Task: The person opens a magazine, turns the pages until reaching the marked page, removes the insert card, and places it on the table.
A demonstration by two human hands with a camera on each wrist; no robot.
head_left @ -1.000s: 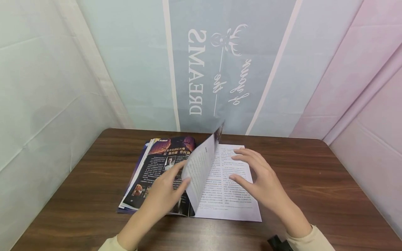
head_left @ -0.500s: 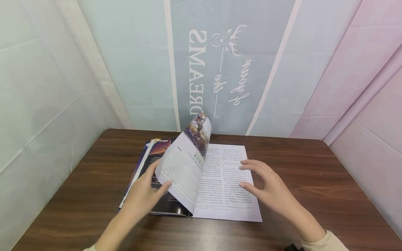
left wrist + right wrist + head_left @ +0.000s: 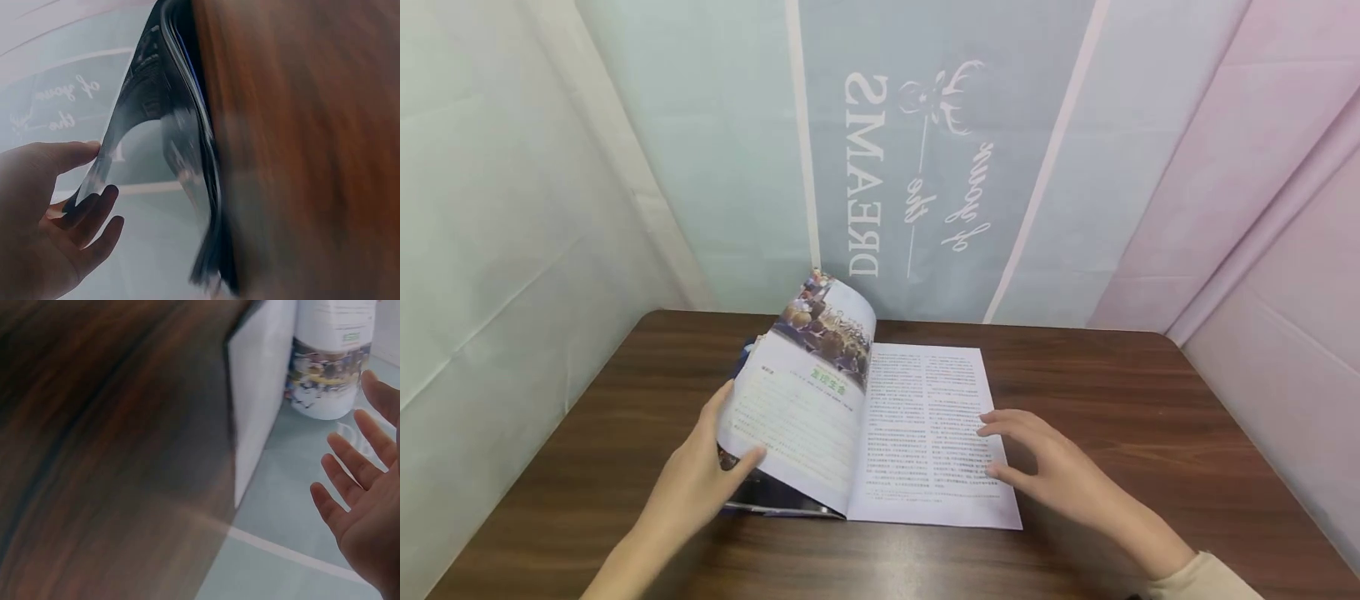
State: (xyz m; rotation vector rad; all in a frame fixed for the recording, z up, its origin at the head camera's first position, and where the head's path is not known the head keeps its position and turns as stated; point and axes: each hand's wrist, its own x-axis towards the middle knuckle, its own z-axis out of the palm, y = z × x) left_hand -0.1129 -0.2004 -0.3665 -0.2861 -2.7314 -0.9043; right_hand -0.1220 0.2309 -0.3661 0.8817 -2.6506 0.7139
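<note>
An open magazine (image 3: pixel 928 433) lies on the table, its right page flat and filled with printed text. My left hand (image 3: pixel 696 467) pinches the outer edge of a raised page (image 3: pixel 797 408), thumb on the printed face and fingers behind. That page curves over the left half and bears a crowd photo with a green heading. In the left wrist view, thumb and fingers of the left hand (image 3: pixel 34 212) stand on either side of the page edge. My right hand (image 3: pixel 1045 458), fingers spread and relaxed, is at the right page's outer edge, holding nothing.
The dark wood-grain table (image 3: pixel 1112 400) surrounds the magazine. Behind it hangs a pale blue-grey cloth (image 3: pixel 745 167) with mirrored white lettering and a deer emblem. Whitish cloth (image 3: pixel 497 275) hangs on the left, pinkish cloth (image 3: pixel 1285 250) on the right.
The left hand has swung the page leftward from nearly upright, covering most of the dark left page and showing its photo. The right hand has moved slightly right and toward the person.
</note>
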